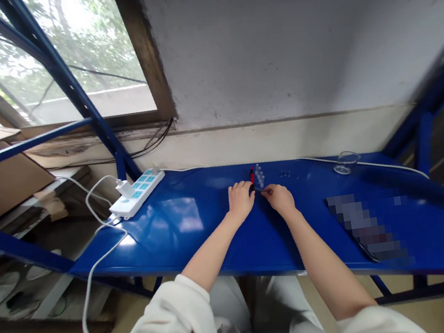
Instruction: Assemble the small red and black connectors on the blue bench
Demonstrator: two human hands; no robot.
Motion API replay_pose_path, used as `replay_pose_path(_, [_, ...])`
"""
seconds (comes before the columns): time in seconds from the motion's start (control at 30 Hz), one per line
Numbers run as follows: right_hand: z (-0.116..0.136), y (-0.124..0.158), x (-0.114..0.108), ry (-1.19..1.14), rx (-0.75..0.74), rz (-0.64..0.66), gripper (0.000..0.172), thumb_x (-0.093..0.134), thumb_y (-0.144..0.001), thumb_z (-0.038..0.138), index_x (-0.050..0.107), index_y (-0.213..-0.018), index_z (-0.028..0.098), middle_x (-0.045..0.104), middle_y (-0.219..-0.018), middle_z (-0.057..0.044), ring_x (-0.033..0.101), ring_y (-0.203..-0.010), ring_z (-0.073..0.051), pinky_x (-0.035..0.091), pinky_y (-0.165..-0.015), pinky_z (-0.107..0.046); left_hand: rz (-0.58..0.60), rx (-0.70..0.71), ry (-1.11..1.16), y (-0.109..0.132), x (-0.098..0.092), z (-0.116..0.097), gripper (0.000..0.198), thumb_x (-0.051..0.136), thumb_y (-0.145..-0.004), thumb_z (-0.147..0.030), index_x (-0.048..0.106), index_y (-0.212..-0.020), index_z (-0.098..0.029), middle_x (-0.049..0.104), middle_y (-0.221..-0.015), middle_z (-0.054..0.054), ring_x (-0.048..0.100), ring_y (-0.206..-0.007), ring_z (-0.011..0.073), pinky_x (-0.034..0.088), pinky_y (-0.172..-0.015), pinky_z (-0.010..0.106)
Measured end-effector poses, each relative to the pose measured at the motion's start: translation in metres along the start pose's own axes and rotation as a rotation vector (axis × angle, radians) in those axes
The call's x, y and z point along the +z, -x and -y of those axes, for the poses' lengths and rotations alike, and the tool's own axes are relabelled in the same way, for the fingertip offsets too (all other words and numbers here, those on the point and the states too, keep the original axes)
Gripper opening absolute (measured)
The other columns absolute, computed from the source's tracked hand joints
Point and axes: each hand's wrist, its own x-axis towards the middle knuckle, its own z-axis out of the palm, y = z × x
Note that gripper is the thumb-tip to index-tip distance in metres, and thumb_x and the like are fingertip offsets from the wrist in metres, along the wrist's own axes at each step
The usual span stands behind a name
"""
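Note:
Both hands rest close together on a blue metal shelf [198, 230], near its middle. My left hand [240, 200] is curled, its fingertips at a small dark thing [257, 189] that lies between the two hands. My right hand [279, 198] pinches the other end of that same thing; I cannot make out what it is. Just behind the hands stand a small red item [251, 174] and a cluster of tiny clear pieces [259, 174]. A few dark specks [284, 173] lie to their right.
A white power strip [138, 192] with a plug and white cable sits at the shelf's back left. A white cable and clear round pieces [344, 162] lie at the back right. A blurred flat object [369, 228] lies at the right. Blue frame bars, cardboard and a window stand to the left.

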Motion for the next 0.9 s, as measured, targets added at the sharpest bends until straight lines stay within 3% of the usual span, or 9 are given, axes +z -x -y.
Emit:
replay_pose_path(0.2, [0.0,0.002,0.0,0.005,0.002,-0.018,0.016,0.055,-0.074,0.035,0.065,-0.077,0.022,0.065,-0.071,-0.006,0.06,-0.063,-0.018,0.035,-0.048,-0.023,0.043,0.055,-0.087,0.003,0.002,0.0,0.034,0.041,-0.084,-0.024,0.05,-0.116,-0.021,0.058,-0.099,0.009,0.049,-0.092,0.0228,0.032,-0.078,0.035])
replay_pose_path(0.4, [-0.001,0.003,0.001,0.017,-0.046,-0.059,0.016,0.057,-0.072,0.034,0.065,-0.076,0.021,0.065,-0.068,-0.005,0.06,-0.06,-0.016,0.032,-0.046,-0.022,0.005,0.02,0.017,-0.007,0.002,-0.002,0.018,0.045,-0.082,-0.026,0.059,-0.09,-0.018,0.058,-0.093,0.01,0.05,-0.093,0.0229,0.033,-0.081,0.036])
replay_pose_path(0.53, [0.003,0.005,-0.004,-0.027,-0.034,-0.041,0.016,0.055,-0.073,0.035,0.064,-0.073,0.021,0.064,-0.067,-0.005,0.06,-0.061,-0.017,0.032,-0.047,-0.022,-0.04,-0.087,0.273,-0.012,-0.002,0.012,0.007,0.054,-0.074,-0.021,0.06,-0.076,-0.018,0.061,-0.079,0.005,0.054,-0.075,0.0172,0.038,-0.069,0.029])
replay_pose_path(0.63, [0.014,0.004,-0.008,-0.147,-0.085,-0.085,0.021,0.049,-0.077,0.037,0.062,-0.076,0.02,0.064,-0.068,-0.005,0.059,-0.062,-0.017,0.034,-0.049,-0.023,-0.146,-0.209,0.557,-0.01,-0.012,0.032,0.008,0.057,-0.07,-0.024,0.06,-0.073,-0.017,0.061,-0.071,0.003,0.051,-0.059,0.0118,0.039,-0.06,0.025])
replay_pose_path(0.77, [0.037,-0.005,-0.011,-0.269,-0.177,-0.138,0.024,0.045,-0.08,0.036,0.061,-0.082,0.019,0.064,-0.072,-0.006,0.059,-0.064,-0.017,0.038,-0.054,-0.024,-0.366,-0.424,0.919,-0.005,-0.024,0.056,0.018,0.06,-0.066,-0.031,0.061,-0.075,-0.016,0.061,-0.071,0.003,0.052,-0.062,0.0101,0.04,-0.06,0.022])
replay_pose_path(0.9, [0.056,-0.012,-0.005,-0.311,-0.26,-0.096,0.02,0.048,-0.078,0.035,0.06,-0.079,0.019,0.063,-0.07,-0.004,0.059,-0.064,-0.016,0.04,-0.056,-0.025,-0.41,-0.6,1.115,0.0,-0.028,0.065,0.025,0.061,-0.065,-0.035,0.061,-0.08,-0.014,0.062,-0.077,0.005,0.053,-0.062,0.0093,0.036,-0.052,0.019])
